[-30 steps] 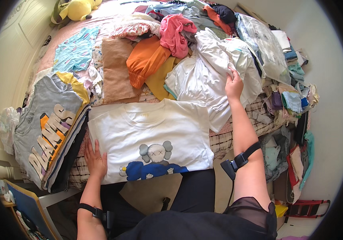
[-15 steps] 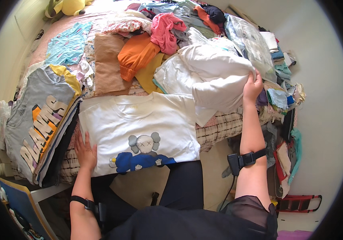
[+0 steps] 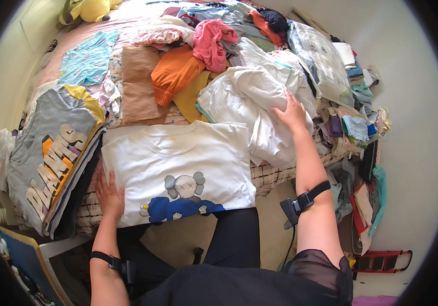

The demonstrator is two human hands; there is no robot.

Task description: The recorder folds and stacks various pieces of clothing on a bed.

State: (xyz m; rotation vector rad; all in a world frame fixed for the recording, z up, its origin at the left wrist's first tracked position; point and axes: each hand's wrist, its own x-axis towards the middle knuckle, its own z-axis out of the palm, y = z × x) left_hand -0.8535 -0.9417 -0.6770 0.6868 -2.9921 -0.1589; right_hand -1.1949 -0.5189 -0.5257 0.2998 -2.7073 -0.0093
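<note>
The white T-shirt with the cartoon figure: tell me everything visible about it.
The white T-shirt looks like soft, creased cloth, with a round neckline and a printed grey and blue figure. It lies print up on the bed's near edge, neckline at the far side. The left hand touches its left edge.

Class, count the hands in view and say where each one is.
2. The left hand is at the left edge of the printed white T-shirt; the right hand is on the rumpled white cloth. Neither is hidden.
</note>
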